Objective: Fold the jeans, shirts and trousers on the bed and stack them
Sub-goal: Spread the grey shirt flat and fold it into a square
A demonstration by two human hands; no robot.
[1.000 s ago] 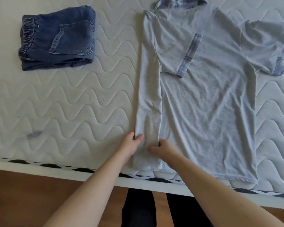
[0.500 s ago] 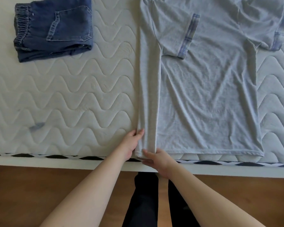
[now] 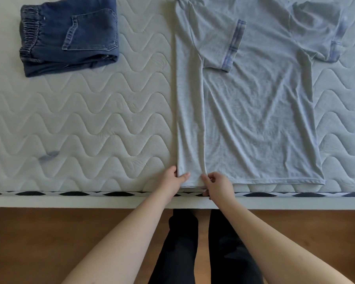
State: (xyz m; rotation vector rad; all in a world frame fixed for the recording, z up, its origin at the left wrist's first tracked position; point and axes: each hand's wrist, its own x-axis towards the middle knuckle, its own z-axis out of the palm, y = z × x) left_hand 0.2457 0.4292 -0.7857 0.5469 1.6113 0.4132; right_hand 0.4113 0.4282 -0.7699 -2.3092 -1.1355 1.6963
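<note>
A light grey shirt with plaid sleeve cuffs lies flat on the bed, hem towards me. Its left side is folded inward as a long strip, with the left sleeve laid over the chest. My left hand pinches the hem at the strip's outer corner. My right hand pinches the hem at the strip's inner edge, close to the mattress front. Folded dark blue jeans sit at the far left of the bed, back pocket up.
The white quilted mattress has a small bluish stain at the left. Its front edge runs across the view, with wooden floor and my dark-trousered legs below.
The shirt has been drawn towards the bed's front edge and its hem straightened. Both hands shifted from pressing the folded strip to pinching its hem corners.
</note>
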